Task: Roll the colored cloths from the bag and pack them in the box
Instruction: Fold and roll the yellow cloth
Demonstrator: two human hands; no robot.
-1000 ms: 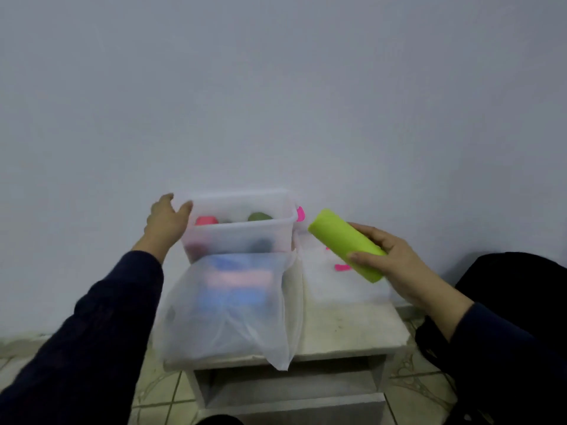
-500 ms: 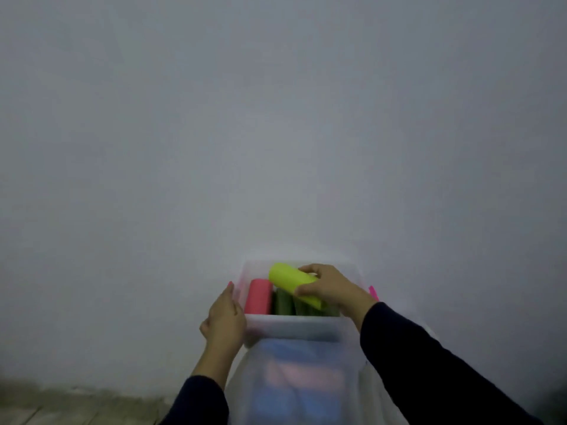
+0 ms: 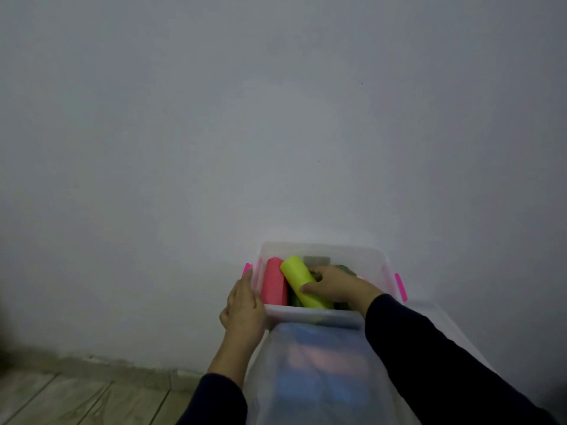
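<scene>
Two hands work: my right hand (image 3: 334, 286) grips the yellow-green cloth roll (image 3: 302, 285) inside the clear box (image 3: 310, 314), my left hand (image 3: 244, 305) flat against its side.

The box (image 3: 372, 260) is clear, frosted-looking plastic with glossy pink plastic latches (image 3: 400, 286). Inside it, the yellow-green roll (image 3: 299, 279) and the pink roll (image 3: 273, 285) are smooth, matt cloth. The bag (image 3: 310, 372) is thin, translucent, milky plastic film. The wall (image 3: 276, 118) is matt and plain; the floor (image 3: 61, 397) looks like dull, pale wood planks. The sleeves (image 3: 429, 357) are dark matt fabric.
</scene>
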